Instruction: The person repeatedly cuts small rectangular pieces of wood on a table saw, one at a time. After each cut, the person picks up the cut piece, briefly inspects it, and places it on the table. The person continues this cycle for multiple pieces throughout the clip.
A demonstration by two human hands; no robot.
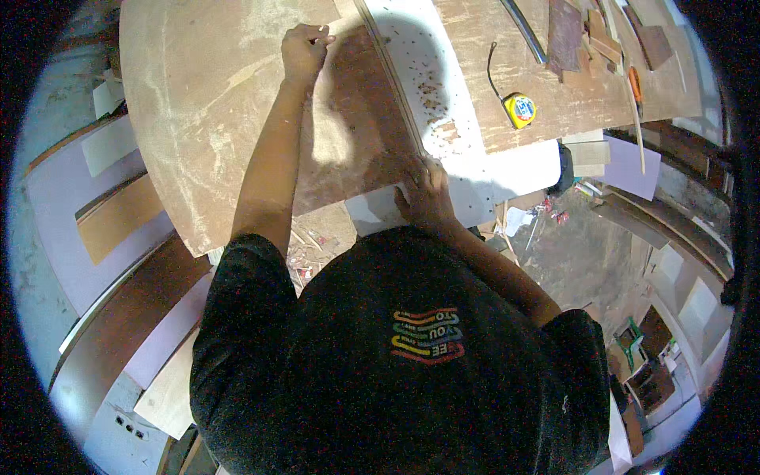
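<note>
My left hand [307, 54] is raised over the large brown plywood sheet [214, 103]. Its fingers are curled into a pinch, and whatever they hold is too small to make out. Near the front edge of the work surface, my right hand [430, 196] lies on the white panel [467, 170], thumb spread to the left. Its fingertips, partly in shadow, reach the near end of a narrow wooden strip [393, 79]. That strip runs away from me along the plywood's right side, beside the white panel. Wood chips lie scattered on the panel.
On the right part of the table lie a yellow tape measure [519, 110], a dark metal bar [524, 30], an orange-handled tool [635, 85] and wood offcuts [606, 46]. Boards [131, 317] lean at the left. Scraps litter the floor [566, 245].
</note>
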